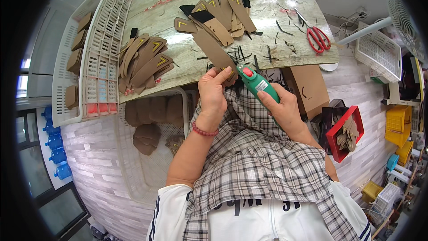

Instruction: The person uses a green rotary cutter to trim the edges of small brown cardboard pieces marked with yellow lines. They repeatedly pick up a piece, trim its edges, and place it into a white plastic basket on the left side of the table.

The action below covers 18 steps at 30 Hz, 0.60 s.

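Between its thumb and fingers, my left hand pinches the near end of a long brown tab. The tab slants away over the front edge of the table. My right hand is wrapped round a green handheld electric cutter with a red switch, thumb along its body. The cutter's small metal head is close beside the tab's near end; whether they touch I cannot tell. Beyond lies a pile of brown tabs with yellow chevrons and black pieces. A second pile of similar tabs is to the left.
Black offcuts litter the worn table. Red-handled scissors lie at its right. A white crate with brown pieces stands left. Below are another crate, a cardboard box and a red-rimmed box of tabs.
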Motion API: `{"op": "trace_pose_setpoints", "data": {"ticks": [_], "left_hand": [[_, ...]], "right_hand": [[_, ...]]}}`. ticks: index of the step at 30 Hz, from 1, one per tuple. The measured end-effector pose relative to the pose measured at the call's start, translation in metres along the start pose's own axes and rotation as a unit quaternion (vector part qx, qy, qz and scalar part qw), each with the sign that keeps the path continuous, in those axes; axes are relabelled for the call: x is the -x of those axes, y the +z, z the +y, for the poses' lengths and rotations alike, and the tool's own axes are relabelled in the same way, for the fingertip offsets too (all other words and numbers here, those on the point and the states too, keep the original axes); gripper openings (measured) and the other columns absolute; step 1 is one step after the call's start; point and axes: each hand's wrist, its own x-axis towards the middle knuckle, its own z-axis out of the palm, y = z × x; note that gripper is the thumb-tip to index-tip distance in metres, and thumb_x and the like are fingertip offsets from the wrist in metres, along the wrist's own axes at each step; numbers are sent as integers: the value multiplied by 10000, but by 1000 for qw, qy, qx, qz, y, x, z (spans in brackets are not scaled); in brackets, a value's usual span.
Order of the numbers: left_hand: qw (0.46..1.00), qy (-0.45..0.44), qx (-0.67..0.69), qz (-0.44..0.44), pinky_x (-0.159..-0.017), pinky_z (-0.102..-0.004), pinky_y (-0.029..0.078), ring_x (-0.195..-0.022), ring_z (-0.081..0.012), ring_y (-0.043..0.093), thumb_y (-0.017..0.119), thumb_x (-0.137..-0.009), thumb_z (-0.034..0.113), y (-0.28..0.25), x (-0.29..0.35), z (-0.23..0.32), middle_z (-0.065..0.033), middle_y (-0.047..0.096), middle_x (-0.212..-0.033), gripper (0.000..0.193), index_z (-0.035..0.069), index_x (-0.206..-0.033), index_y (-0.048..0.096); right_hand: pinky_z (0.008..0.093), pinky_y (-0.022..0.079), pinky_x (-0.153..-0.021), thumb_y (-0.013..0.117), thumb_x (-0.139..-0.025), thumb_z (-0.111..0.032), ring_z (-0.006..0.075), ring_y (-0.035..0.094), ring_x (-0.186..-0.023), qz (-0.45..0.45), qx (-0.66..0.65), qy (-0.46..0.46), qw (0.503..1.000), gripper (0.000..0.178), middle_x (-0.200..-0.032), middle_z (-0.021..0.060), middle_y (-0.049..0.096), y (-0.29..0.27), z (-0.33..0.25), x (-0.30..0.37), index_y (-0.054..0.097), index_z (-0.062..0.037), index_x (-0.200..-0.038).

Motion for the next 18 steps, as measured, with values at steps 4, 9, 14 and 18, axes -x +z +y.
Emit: {"op": "trace_pose_setpoints", "data": {"ticks": [4,9,14,18], "left_hand": [[1000,2,-5,-9,-670,-257,523,-741,-130,652,627,-889,56,2,2,1,-67,694,-887,104,-12,-962,656],[1000,-6,-19,-18,-679,-261,525,-755,-129,655,606,-901,54,5,5,3,-62,694,-892,95,-1,-962,654],[1000,-13,-12,-14,-675,-271,525,-764,-128,653,612,-900,63,2,8,-2,-57,697,-900,99,12,-971,657],[998,50,-2,46,-653,-266,523,-771,-145,656,636,-884,63,-17,0,21,-48,694,-924,163,23,-1042,637]], "right_hand": [[259,433,-552,688,-876,-283,84,520,-620,2,0,5,1000,353,-696,39,592,0,0,-1,636,14,-1060],[261,428,-546,687,-875,-290,85,512,-614,-5,-6,10,1000,357,-686,34,581,0,-2,-2,638,12,-1059],[253,410,-529,687,-875,-290,71,488,-598,5,-6,4,1000,347,-662,12,550,3,-4,-5,642,7,-1049],[242,394,-508,687,-877,-286,53,476,-576,19,-28,3,999,333,-649,-4,533,2,-1,-8,646,1,-1040]]}}
